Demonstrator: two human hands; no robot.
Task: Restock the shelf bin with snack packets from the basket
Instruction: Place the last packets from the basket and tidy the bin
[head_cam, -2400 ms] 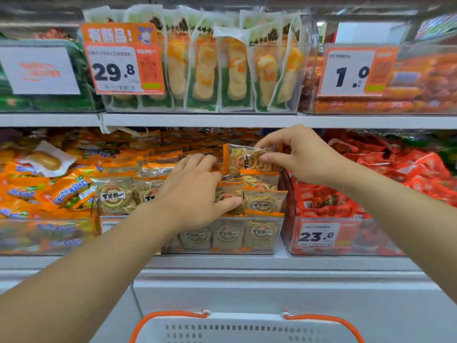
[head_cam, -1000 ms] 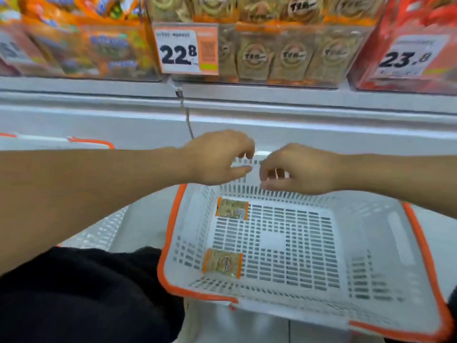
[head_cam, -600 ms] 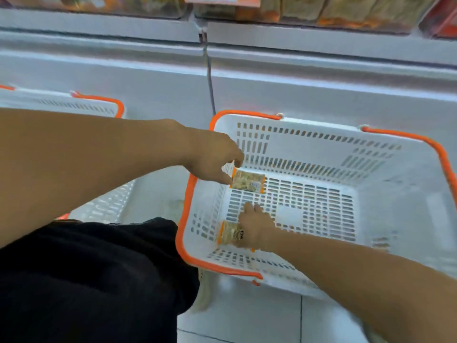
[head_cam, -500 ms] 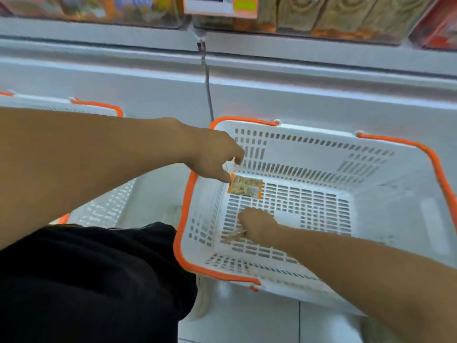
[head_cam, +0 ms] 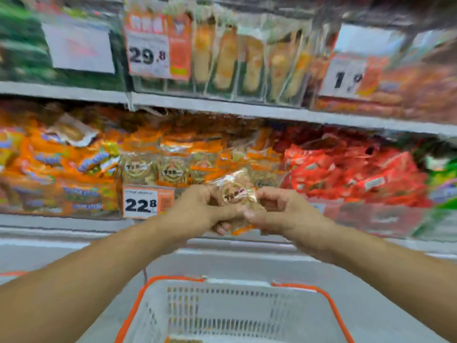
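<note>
Two hands now raised from the basket [head_cam: 331, 303] to the shelf bin [head_cam: 197, 169].
Left hand [head_cam: 197, 209] and right hand [head_cam: 279, 209] both pinch snack packets [head_cam: 235, 191] in curled fingers, just near of the bin; the basket's floor is mostly out of frame.

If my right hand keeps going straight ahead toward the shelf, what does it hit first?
Probably the packets standing in the shelf bin, behind the 22.8 tag. The right hand and left hand hold a snack packet just before it. Motion blur leaves depth uncertain.
</note>
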